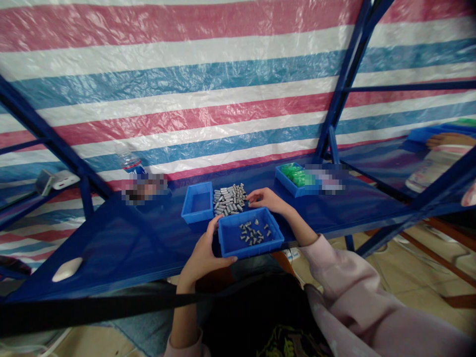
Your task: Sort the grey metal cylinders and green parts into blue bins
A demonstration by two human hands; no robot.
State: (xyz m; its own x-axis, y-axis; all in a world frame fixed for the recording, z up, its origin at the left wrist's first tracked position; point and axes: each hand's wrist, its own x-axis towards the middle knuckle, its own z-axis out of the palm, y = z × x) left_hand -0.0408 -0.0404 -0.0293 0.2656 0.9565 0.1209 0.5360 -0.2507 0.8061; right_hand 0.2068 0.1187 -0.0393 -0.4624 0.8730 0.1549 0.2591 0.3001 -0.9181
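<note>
One blue rectangular tray [231,237] holds small silvery pieces [253,233].

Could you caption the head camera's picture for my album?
Left hand holding a blue plastic bin of small metal fasteners, right hand at the edge of a pile of metal cylinders.

- Near bin [229,241] is placed at tabletop [148,245] front edge; small metal parts [253,235] are held in it.
- Metal pile [228,201] is laid behind near bin.
- Left bin [198,199] is set beside pile.
- Right bin [288,186] is placed back right.
- Bottle [131,162] is stood back left; mouse-like object [67,269] is left front left.
- Sheet [186,116] is hung behind.
</note>
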